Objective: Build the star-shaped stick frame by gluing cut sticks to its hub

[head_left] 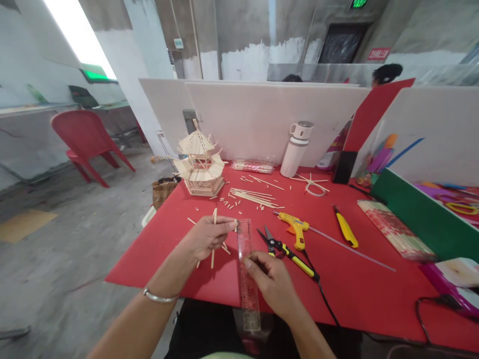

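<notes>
My right hand [270, 279] pinches a clear plastic ruler [245, 242] along its middle. The ruler points away from me, its near end over the table's front edge. My left hand [214, 237] is closed, with a short piece of wooden stick [236, 226] between thumb and finger at the ruler's far end. A longer wooden stick [214, 216] shows above and below the same hand, and several more sticks [226, 248] lie around it. Just right of the ruler are scissors-like cutters [294, 257] with yellow and black handles and a yellow glue gun [295, 229].
A stick-built pagoda model [202, 169] stands at the back left of the red table [359, 299]. Loose sticks [254, 197] lie mid-table. Behind are a white bottle [297, 149] and packed sticks [252, 166]. A yellow utility knife [346, 228] and another stick pack [396, 229] lie right.
</notes>
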Demonstrator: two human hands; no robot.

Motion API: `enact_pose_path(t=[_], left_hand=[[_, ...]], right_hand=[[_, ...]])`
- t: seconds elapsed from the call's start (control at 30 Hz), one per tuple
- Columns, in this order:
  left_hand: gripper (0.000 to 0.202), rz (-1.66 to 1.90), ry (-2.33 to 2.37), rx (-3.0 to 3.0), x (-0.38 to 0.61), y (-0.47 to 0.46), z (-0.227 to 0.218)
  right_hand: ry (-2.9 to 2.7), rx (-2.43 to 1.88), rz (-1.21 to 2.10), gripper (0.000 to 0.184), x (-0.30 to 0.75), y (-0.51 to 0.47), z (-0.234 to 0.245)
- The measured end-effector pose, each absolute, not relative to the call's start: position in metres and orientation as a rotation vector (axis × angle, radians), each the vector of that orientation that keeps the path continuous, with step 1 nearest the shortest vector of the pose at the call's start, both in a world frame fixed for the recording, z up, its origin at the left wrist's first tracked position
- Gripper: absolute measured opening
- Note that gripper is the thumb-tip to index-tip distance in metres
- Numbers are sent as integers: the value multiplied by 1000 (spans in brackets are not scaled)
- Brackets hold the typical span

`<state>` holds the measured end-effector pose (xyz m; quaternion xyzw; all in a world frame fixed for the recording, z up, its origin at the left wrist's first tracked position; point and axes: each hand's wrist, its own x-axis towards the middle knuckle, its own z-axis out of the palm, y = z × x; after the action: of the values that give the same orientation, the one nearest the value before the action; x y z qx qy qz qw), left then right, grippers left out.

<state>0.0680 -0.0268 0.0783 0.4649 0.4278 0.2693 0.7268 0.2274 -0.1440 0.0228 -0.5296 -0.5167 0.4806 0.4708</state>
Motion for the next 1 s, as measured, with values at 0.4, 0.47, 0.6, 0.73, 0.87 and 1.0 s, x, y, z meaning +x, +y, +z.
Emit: enact_pose_path(t=[0.4, 0.47, 0.6, 0.73, 0.87, 1.0], left_hand=[[28, 587, 899, 1000, 68, -27, 73], [28, 584, 901, 998, 68, -27, 73], [27, 583, 906, 1003, 69, -26, 72], [28, 587, 915, 1001, 70, -25, 71], [30, 586, 912, 994, 72, -25, 70], [30, 583, 918, 984, 73, -25, 69]], right_hand=[[-1289, -1315, 1128, 29, 227, -146, 20], [-1288, -1318, 1127, 29, 228, -146, 19], [-1281, -1323, 1141, 30, 229, -146, 19], [-1268, -1305, 1164, 30, 229, -145, 19], [-1279, -1311, 1160, 29, 230, -145, 19], [-1277, -1298, 1168, 30, 230, -145, 19]])
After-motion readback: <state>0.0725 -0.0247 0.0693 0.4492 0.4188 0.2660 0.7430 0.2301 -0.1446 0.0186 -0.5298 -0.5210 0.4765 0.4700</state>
